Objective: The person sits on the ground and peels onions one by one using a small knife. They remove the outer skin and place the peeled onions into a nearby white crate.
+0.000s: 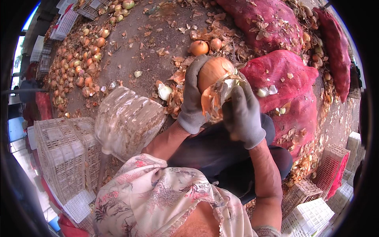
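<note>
A large yellow onion (214, 71) with loose papery skin is held up in front of me. My left hand (193, 94), in a grey work glove, grips it from its left side. Gloved too, my right hand (244, 109) pinches the torn, hanging onion skin (212, 99) at the onion's lower right. Just beyond my left hand, an orange onion (199, 48) and a smaller onion (216, 44) lie on the ground among dry skins. A whitish peeled onion (164, 92) lies left of my left hand.
Red mesh sacks (278, 77) bulge at the right. A dirty pale container (127, 118) stands at the left beside stacked plastic crates (63, 148). Onions (74, 68) are heaped at the upper left. More crates (308, 219) stand at the lower right.
</note>
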